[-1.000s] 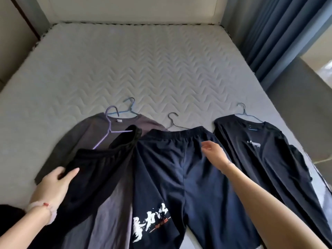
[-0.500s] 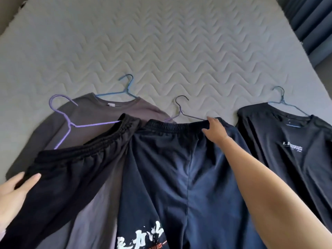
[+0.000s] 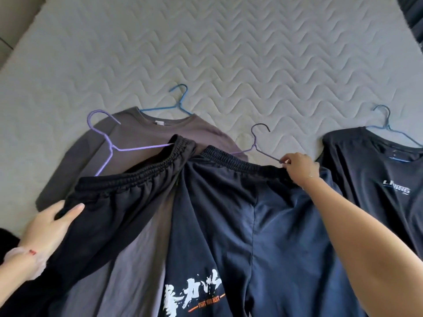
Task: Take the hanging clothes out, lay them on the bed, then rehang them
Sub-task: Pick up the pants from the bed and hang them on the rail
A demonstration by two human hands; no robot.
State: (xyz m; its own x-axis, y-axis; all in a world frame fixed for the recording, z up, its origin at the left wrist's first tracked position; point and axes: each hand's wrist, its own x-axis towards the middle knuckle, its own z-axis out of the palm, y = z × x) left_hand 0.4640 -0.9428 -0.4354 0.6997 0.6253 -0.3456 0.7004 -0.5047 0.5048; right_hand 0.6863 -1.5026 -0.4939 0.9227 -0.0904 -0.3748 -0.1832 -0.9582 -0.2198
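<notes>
Several garments lie side by side on the bed (image 3: 229,53). Navy shorts (image 3: 240,225) with white print sit in the middle on a dark hanger (image 3: 261,143). My right hand (image 3: 299,167) pinches that hanger's right arm at the waistband corner. Black shorts (image 3: 119,197) on a purple hanger (image 3: 109,145) overlap a grey-brown shirt (image 3: 142,136) that hangs on a blue hanger (image 3: 178,104). My left hand (image 3: 49,227) holds the left end of the black shorts' waistband. A black shirt (image 3: 377,179) on a blue-grey hanger (image 3: 386,124) lies at the right.
The quilted grey mattress stretches far beyond the clothes. A wall or floor strip (image 3: 13,24) shows at the top left, and a dark curtain edge (image 3: 415,14) at the top right.
The view has come closer and lower over the clothes. My right hand went from the navy waistband's middle to its right corner and closed on the hanger arm. My left hand stays on the black shorts.
</notes>
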